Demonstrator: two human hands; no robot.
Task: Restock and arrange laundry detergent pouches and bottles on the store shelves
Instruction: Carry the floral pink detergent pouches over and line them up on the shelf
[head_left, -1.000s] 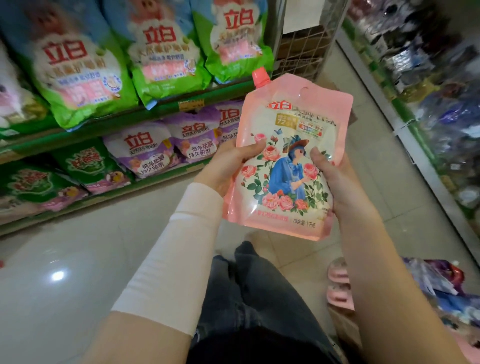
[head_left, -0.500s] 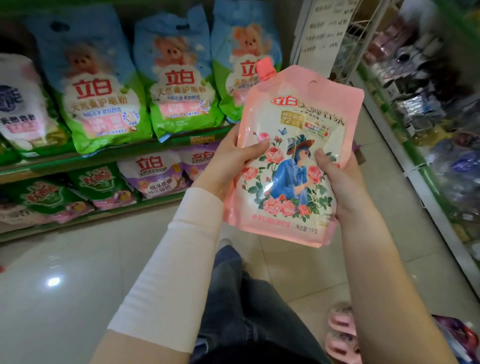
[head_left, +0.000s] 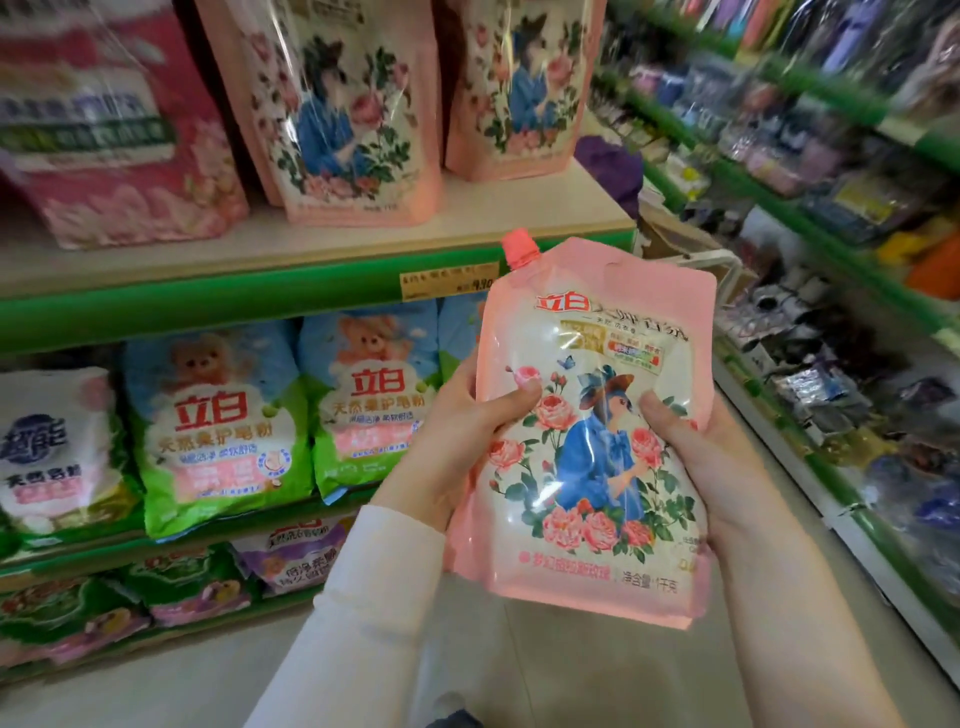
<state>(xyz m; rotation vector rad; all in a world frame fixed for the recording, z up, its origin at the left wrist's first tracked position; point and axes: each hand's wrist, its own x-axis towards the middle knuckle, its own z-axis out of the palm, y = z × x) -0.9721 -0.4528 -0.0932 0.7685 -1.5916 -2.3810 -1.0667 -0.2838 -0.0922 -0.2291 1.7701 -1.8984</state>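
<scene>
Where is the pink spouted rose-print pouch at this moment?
Head view, right of centre: the pink pouch is held spout-up between the left hand and right hand, in front of the green shelf edge, below the matching pouches standing above it.

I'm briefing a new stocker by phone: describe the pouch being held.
Look at the green-edged shelves on the left. In front of them, a left hand and a right hand hold a pink pouch with roses. Unlike the matching pouches on the top shelf, it is off the shelf.
</scene>
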